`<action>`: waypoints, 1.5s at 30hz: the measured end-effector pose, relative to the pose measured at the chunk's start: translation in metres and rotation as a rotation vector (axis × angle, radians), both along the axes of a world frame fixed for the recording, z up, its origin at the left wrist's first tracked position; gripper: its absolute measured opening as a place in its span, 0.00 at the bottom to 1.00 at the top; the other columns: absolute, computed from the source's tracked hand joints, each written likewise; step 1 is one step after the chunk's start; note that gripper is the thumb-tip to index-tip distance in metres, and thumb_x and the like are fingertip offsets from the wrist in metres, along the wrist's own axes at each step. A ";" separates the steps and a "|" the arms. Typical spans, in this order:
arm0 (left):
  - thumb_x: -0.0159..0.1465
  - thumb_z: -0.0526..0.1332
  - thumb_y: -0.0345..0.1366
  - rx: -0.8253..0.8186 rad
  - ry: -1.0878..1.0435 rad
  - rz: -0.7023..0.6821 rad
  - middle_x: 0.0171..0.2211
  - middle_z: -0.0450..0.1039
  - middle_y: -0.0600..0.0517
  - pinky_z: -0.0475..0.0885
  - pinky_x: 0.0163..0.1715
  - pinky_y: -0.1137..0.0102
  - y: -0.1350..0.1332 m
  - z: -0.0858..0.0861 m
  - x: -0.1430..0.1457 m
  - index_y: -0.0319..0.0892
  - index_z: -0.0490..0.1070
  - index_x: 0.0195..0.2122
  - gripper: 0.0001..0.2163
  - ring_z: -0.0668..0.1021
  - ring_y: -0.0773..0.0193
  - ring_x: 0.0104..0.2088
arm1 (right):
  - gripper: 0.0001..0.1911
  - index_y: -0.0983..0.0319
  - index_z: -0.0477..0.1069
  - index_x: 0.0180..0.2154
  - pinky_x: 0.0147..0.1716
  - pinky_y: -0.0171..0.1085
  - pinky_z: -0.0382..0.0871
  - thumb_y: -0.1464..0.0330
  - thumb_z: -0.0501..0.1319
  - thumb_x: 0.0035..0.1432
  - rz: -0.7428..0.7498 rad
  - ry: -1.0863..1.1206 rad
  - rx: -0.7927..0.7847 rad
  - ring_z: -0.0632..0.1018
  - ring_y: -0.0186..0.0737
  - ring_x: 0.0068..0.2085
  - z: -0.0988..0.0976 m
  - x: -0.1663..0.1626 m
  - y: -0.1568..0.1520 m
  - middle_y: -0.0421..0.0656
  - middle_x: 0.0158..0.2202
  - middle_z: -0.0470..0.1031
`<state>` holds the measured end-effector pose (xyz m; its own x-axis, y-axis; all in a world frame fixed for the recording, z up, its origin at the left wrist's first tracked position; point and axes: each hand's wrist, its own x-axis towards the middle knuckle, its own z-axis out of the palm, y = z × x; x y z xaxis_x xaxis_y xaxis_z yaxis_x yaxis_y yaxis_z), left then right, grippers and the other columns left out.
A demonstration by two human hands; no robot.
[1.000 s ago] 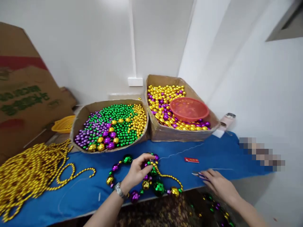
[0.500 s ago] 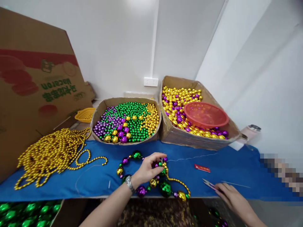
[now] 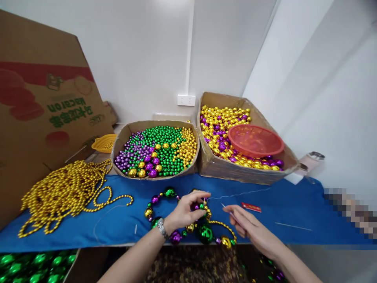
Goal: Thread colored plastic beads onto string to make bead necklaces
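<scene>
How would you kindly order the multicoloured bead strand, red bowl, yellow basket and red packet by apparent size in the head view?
Largest to smallest:
1. Multicoloured bead strand, by overall spread
2. Red bowl
3. Yellow basket
4. Red packet

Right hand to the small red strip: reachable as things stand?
Probably yes: the red strip lies uncovered on the blue cloth, close by the right hand, though that hand holds a slim pointed tool.

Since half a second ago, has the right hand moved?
Yes, left: the right hand went from right of the red packet to its near-left side.
</scene>
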<state>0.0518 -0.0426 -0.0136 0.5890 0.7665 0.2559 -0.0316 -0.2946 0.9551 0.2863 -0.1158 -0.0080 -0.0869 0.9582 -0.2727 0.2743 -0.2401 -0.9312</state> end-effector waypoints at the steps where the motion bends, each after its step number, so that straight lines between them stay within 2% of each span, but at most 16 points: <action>1: 0.56 0.62 0.29 0.002 0.000 -0.004 0.46 0.70 0.46 0.68 0.40 0.69 0.000 0.001 0.000 0.42 0.69 0.53 0.21 0.72 0.62 0.39 | 0.22 0.58 0.68 0.46 0.28 0.33 0.64 0.50 0.52 0.59 0.052 -0.043 0.037 0.69 0.34 0.28 0.007 -0.008 0.005 0.39 0.31 0.69; 5: 0.56 0.62 0.29 0.004 0.012 0.004 0.48 0.69 0.46 0.68 0.40 0.69 -0.001 0.001 0.000 0.42 0.69 0.53 0.22 0.72 0.63 0.39 | 0.20 0.58 0.71 0.42 0.40 0.37 0.66 0.51 0.53 0.59 0.206 -0.194 0.173 0.72 0.41 0.38 0.016 -0.023 0.023 0.41 0.35 0.73; 11: 0.56 0.62 0.29 0.032 0.025 -0.029 0.46 0.71 0.46 0.68 0.39 0.70 -0.001 0.001 -0.001 0.42 0.69 0.53 0.21 0.72 0.63 0.38 | 0.22 0.60 0.71 0.39 0.37 0.35 0.66 0.51 0.50 0.61 0.331 -0.221 0.201 0.71 0.38 0.36 0.012 -0.029 0.033 0.40 0.33 0.73; 14: 0.56 0.62 0.29 0.025 0.019 -0.033 0.45 0.71 0.46 0.68 0.40 0.69 0.000 0.003 -0.001 0.42 0.69 0.53 0.21 0.73 0.63 0.38 | 0.21 0.61 0.71 0.39 0.38 0.35 0.66 0.52 0.50 0.61 0.331 -0.204 0.201 0.71 0.39 0.37 0.013 -0.029 0.033 0.40 0.34 0.73; 20: 0.56 0.63 0.29 -0.022 0.015 -0.023 0.50 0.69 0.45 0.69 0.42 0.69 -0.001 0.003 -0.001 0.42 0.68 0.54 0.23 0.73 0.63 0.39 | 0.20 0.60 0.70 0.38 0.36 0.35 0.65 0.52 0.51 0.61 0.282 -0.201 0.171 0.70 0.39 0.37 0.016 -0.024 0.030 0.40 0.34 0.71; 28: 0.55 0.63 0.30 0.074 0.050 -0.048 0.47 0.71 0.47 0.69 0.39 0.69 -0.001 0.005 0.001 0.43 0.68 0.53 0.22 0.72 0.63 0.37 | 0.20 0.62 0.70 0.37 0.37 0.35 0.65 0.53 0.51 0.62 0.343 -0.179 0.214 0.71 0.38 0.36 0.018 -0.030 0.031 0.39 0.33 0.71; 34: 0.55 0.63 0.31 0.080 0.058 -0.049 0.47 0.71 0.47 0.70 0.40 0.68 0.000 0.004 0.003 0.44 0.68 0.54 0.23 0.73 0.63 0.38 | 0.19 0.62 0.71 0.37 0.38 0.36 0.67 0.54 0.51 0.62 0.301 -0.166 0.257 0.73 0.40 0.38 0.018 -0.031 0.028 0.40 0.34 0.74; 36: 0.56 0.63 0.31 0.053 0.053 -0.042 0.49 0.70 0.46 0.70 0.40 0.68 0.001 0.003 0.002 0.44 0.68 0.54 0.23 0.73 0.63 0.38 | 0.19 0.61 0.71 0.41 0.41 0.37 0.67 0.55 0.50 0.63 0.279 -0.188 0.278 0.74 0.41 0.41 0.011 -0.019 0.025 0.41 0.38 0.75; 39: 0.56 0.63 0.31 -0.011 0.022 0.011 0.49 0.70 0.46 0.70 0.38 0.70 0.005 0.001 -0.003 0.44 0.67 0.54 0.22 0.73 0.63 0.38 | 0.19 0.58 0.69 0.46 0.41 0.35 0.69 0.56 0.48 0.64 0.223 -0.474 0.334 0.76 0.40 0.43 -0.014 0.012 0.018 0.42 0.42 0.76; 41: 0.56 0.63 0.32 -0.067 -0.010 0.042 0.46 0.71 0.47 0.69 0.36 0.71 0.010 -0.001 -0.006 0.44 0.66 0.55 0.24 0.73 0.63 0.38 | 0.19 0.59 0.70 0.45 0.40 0.37 0.69 0.56 0.48 0.63 0.138 -0.737 0.352 0.76 0.41 0.41 -0.037 0.035 0.009 0.44 0.41 0.76; 45: 0.57 0.63 0.32 -0.152 -0.065 0.049 0.46 0.72 0.46 0.68 0.32 0.73 0.017 -0.005 -0.008 0.43 0.63 0.56 0.25 0.72 0.65 0.36 | 0.18 0.59 0.73 0.42 0.41 0.43 0.68 0.57 0.51 0.61 0.028 -0.965 0.314 0.75 0.47 0.41 -0.073 0.067 -0.006 0.47 0.36 0.75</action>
<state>0.0433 -0.0256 -0.0191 0.5356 0.8269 0.1712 -0.0842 -0.1494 0.9852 0.3530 -0.1218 -0.0812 0.0141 0.9996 0.0256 0.9442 -0.0049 -0.3294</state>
